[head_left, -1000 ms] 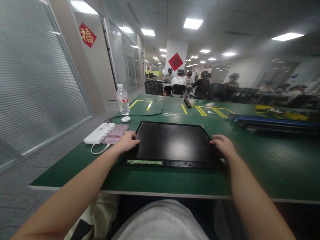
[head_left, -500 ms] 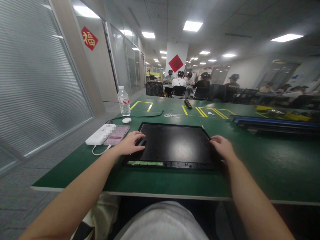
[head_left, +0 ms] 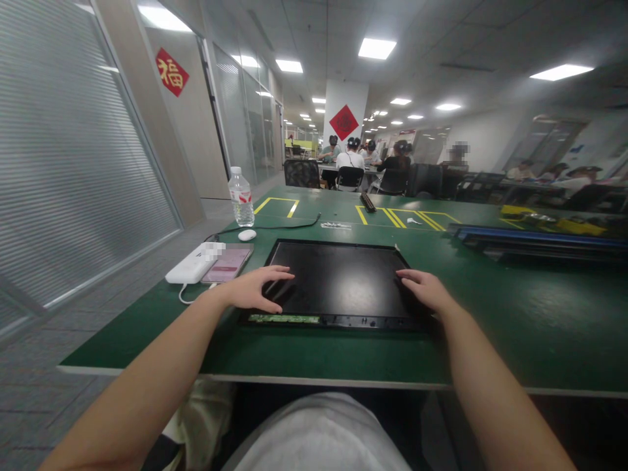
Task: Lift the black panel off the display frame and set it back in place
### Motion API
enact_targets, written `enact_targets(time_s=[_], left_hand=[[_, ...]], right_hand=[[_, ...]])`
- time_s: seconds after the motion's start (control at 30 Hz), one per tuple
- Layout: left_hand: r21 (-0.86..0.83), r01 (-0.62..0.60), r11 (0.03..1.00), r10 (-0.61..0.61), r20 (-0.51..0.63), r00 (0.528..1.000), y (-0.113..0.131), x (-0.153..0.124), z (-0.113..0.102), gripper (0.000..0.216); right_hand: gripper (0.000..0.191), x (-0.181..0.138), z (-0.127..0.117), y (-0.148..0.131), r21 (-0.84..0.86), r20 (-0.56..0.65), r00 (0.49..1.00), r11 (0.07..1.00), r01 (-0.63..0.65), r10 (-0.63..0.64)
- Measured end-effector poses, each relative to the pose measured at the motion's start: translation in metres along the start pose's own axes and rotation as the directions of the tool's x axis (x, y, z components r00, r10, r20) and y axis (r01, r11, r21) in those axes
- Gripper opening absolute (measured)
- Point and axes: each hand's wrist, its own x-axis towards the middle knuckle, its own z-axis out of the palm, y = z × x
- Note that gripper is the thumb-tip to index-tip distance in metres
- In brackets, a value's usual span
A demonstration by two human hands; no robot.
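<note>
A black flat screen panel in a dark frame (head_left: 338, 278) lies flat on the green table in front of me. A green circuit board strip (head_left: 283, 319) runs along the left part of its near edge. My left hand (head_left: 255, 286) is over the panel's left edge, thumb and fingers spread apart. Over the right edge is my right hand (head_left: 424, 288), its fingers stretched out toward the screen and not wrapped round anything. Whether either hand presses on the panel, I cannot tell.
Left of the panel are a white power bank (head_left: 195, 261), a phone (head_left: 228, 263), a white mouse-like object (head_left: 247, 235) and a water bottle (head_left: 241, 197). A black cable (head_left: 289, 227) lies behind. Long dark bars (head_left: 534, 245) lie at right. Several people sit farther back.
My left hand has spread wider, its thumb now nearer the circuit board strip. My right hand has shifted left, its fingertips now over the screen's right side. The panel stays in place.
</note>
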Motion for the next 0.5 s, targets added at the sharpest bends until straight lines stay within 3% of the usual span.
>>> enact_targets(time_s=[0.5], left_hand=[[-0.041, -0.144, 0.989, 0.14, -0.082, 0.987, 0.0092, 0.0013, -0.0004, 0.067]], right_hand=[[0.032, 0.0003, 0.0016, 0.0016, -0.025, -0.024, 0.999, 0.999, 0.039, -0.039]])
